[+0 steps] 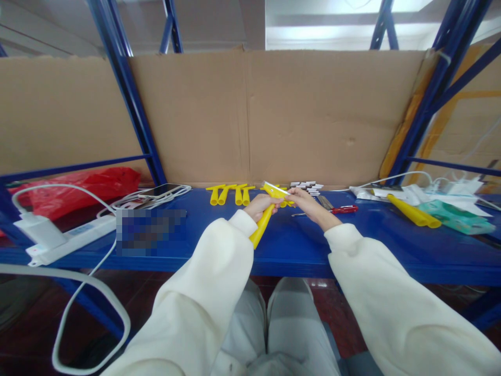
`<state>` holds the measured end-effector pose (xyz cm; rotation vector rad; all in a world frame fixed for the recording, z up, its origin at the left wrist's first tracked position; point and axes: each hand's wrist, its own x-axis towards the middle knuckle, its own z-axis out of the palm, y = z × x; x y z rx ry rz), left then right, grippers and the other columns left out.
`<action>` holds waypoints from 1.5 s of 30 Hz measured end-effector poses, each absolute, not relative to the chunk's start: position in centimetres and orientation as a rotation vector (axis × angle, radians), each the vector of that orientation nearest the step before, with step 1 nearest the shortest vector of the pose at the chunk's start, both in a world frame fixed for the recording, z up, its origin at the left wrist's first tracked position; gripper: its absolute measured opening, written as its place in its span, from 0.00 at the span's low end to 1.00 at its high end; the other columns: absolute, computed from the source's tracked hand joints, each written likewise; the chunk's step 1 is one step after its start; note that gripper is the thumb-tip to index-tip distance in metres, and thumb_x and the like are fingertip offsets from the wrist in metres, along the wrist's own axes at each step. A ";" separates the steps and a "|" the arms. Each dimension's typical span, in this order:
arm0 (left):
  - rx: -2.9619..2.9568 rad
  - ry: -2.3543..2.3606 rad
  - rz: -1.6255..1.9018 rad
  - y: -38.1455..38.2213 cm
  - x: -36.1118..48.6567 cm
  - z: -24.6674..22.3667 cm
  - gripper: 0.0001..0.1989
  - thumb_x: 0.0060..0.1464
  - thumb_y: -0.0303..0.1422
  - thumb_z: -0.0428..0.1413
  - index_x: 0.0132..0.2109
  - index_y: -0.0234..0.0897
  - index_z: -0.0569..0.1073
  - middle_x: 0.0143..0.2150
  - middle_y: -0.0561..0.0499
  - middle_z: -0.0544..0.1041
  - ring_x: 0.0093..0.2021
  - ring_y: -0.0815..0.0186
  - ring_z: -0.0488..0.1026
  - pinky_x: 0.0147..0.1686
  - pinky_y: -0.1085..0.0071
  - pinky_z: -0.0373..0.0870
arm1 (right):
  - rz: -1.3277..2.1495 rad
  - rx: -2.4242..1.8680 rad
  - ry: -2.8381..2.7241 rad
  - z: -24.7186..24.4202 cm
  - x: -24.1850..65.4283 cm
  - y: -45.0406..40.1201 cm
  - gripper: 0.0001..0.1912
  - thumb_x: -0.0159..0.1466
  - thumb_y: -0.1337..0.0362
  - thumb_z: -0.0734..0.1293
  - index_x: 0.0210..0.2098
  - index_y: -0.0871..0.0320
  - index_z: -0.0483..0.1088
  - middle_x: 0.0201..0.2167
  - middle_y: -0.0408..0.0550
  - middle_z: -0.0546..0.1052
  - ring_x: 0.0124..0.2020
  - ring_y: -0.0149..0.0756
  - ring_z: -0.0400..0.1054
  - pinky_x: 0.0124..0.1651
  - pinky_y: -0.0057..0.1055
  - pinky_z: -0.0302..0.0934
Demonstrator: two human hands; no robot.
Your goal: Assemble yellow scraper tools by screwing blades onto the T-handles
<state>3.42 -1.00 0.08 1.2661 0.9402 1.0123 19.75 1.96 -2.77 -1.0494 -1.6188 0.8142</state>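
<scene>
A yellow scraper (261, 230) with a hollow tapered handle and a metal blade along its wide head is held up over the shelf. My left hand (263, 205) is closed around it just below the head, and the handle slants down past the wrist. At the head's right end, the fingers of my right hand (303, 199) are pinched together on it; their tips are partly hidden. Behind the hands, several more yellow scrapers (222, 195) lie with their handles toward me. Near my right wrist is a screwdriver with a red handle (345, 209).
Small black-and-white pieces (307, 185) lie by the cardboard back wall (250, 115). On the left are a power strip (78, 237), white cables and a red bag (86, 188). At right, yellow handles (415, 211) lie beside a green packet (456, 216). Blue posts (135, 99) frame the shelf.
</scene>
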 end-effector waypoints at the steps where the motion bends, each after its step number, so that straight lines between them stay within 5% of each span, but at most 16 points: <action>1: 1.268 0.936 1.007 -1.0 3.4 0.0 0.14 0.50 0.17 0.61 0.23 0.32 0.66 0.15 0.57 0.64 0.14 0.77 0.59 0.17 0.78 0.55 | 0.810 -1.044 -1.631 -2.8 19.8 2.0 0.11 0.53 0.57 0.69 0.29 0.53 0.64 0.26 0.40 0.70 0.30 0.34 0.65 0.34 0.31 0.61; 17: 1.161 0.997 1.049 -0.4 2.7 0.1 0.14 0.54 0.18 0.57 0.23 0.32 0.66 0.14 0.57 0.64 0.13 0.78 0.57 0.15 0.80 0.54 | 0.572 -1.135 -1.615 -3.5 21.3 3.8 0.16 0.57 0.56 0.70 0.41 0.55 0.66 0.44 0.53 0.75 0.42 0.39 0.71 0.46 0.42 0.67; 29: 1.045 1.222 1.098 1.7 0.3 -0.3 0.12 0.53 0.21 0.61 0.27 0.35 0.66 0.17 0.58 0.64 0.16 0.78 0.59 0.17 0.82 0.58 | -0.472 -1.938 -1.599 -2.3 32.4 3.2 0.12 0.57 0.67 0.64 0.37 0.57 0.77 0.44 0.63 0.76 0.53 0.58 0.64 0.54 0.66 0.51; 40: 1.030 1.198 1.126 2.2 0.1 -0.8 0.09 0.55 0.20 0.58 0.30 0.35 0.68 0.17 0.58 0.66 0.16 0.77 0.60 0.18 0.82 0.59 | -0.265 -2.059 -1.950 -4.3 34.5 4.0 0.06 0.54 0.60 0.67 0.24 0.52 0.76 0.30 0.56 0.77 0.41 0.52 0.72 0.46 0.57 0.62; 45: 1.030 1.165 1.128 2.0 0.2 -0.8 0.10 0.54 0.21 0.60 0.29 0.35 0.68 0.17 0.58 0.65 0.15 0.77 0.60 0.17 0.82 0.59 | -0.205 -2.111 -1.984 -3.8 33.3 3.2 0.06 0.50 0.68 0.67 0.25 0.52 0.75 0.28 0.51 0.77 0.37 0.49 0.72 0.46 0.55 0.62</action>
